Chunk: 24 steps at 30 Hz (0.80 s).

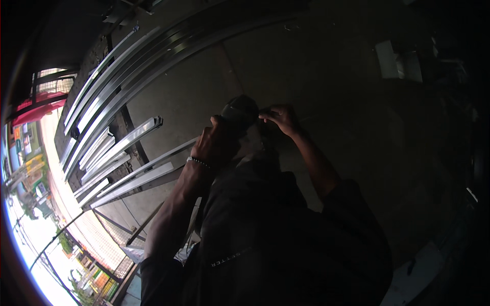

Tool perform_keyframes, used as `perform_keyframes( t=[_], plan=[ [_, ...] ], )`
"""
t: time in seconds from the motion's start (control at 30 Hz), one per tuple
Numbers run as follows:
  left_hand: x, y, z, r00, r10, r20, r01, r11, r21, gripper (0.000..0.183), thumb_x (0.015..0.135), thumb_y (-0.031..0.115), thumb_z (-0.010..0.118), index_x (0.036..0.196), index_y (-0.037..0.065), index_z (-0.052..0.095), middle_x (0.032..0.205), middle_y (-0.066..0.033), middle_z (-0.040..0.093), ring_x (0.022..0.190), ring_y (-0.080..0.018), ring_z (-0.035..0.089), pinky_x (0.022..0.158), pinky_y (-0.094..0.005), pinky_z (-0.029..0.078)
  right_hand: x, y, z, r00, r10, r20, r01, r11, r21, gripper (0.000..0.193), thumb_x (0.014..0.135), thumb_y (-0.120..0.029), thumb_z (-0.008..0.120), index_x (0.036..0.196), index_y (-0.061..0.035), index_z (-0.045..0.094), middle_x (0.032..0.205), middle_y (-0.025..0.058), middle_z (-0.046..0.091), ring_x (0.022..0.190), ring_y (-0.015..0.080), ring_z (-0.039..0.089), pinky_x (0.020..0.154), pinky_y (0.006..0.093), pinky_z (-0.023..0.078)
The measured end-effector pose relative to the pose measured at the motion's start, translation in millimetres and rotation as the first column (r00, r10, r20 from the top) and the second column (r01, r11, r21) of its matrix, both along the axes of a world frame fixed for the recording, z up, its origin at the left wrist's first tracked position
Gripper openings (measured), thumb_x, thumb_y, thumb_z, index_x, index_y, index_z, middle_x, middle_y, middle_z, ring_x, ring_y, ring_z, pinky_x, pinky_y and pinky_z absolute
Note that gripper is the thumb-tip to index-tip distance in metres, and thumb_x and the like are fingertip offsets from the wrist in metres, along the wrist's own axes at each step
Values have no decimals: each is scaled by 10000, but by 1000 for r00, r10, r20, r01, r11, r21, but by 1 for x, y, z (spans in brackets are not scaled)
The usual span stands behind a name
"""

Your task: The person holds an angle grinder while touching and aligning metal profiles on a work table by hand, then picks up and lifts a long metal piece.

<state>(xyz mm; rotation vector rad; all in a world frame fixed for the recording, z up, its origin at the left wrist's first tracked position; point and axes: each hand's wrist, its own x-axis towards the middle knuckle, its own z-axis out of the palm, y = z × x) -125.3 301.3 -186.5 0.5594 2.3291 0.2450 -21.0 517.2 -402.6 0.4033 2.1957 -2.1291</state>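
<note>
Just ahead of my body is a dark, rounded thing [241, 108], too dim for me to name its kind. My left hand [209, 145], with a beaded bracelet [198, 162] at the wrist, curls against its left side; most of these fingers are lost in shadow. On the other side my right hand [282, 118] has thumb and fingertips pinched together at the thing's right edge. Whatever lies in that pinch is too small and dark to make out.
Long shiny metal bars [122, 76] lie in a curved-looking bundle at the left, with shorter metal channels [125, 143] nearer me. A pale open box [399, 62] sits on the dark floor [326, 66] at the far right. Bright daylight enters past mesh [109, 229] at the left.
</note>
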Motion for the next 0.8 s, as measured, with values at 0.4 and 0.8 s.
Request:
perform_keyframes(
  t=[0.4, 0.8],
  plan=[
    [-5, 28, 7, 995, 74, 73, -73, 997, -20, 557, 883, 239, 719, 1215, -132, 470, 999, -392, 688, 996, -520, 711, 844, -543, 600, 5, -8, -4, 994, -71, -79, 49, 965, -257, 140, 995, -111, 738, 973, 22, 775, 862, 53, 757, 809, 101, 705, 745, 286, 567],
    [-7, 33, 7, 997, 55, 49, -55, 998, 5, 577, 859, 239, 741, 1223, -122, 477, 1019, -386, 692, 1022, -517, 707, 859, -548, 588, 5, -12, -2, 997, -72, -12, 62, 919, -391, 66, 995, -12, 695, 979, 41, 730, 916, 66, 739, 881, 128, 697, 844, 315, 579]
  ],
)
